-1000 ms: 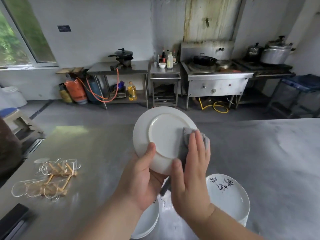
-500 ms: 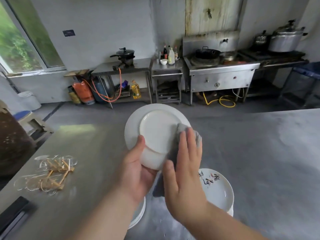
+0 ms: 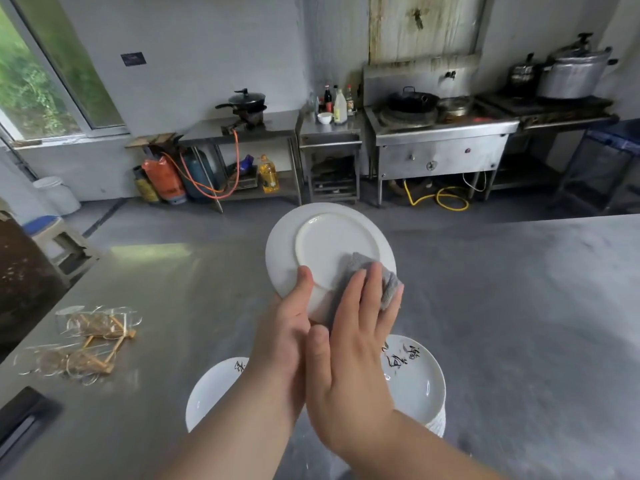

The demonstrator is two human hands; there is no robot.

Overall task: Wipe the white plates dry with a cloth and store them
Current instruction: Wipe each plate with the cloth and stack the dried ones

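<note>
I am at the wiping step. My left hand grips the white plate by its lower rim, thumb on the underside, which faces me. My right hand lays its fingers straight and flat, pressing the grey cloth against the plate's lower right part. Below my fingers on the desk stand the left stack and the right stack of plates. Next, I judge, the cloth must sweep the remaining underside, keeping the rim held firmly.

The left hand grips the plate, thumb up; the right hand presses the cloth with fingers straight.
</note>
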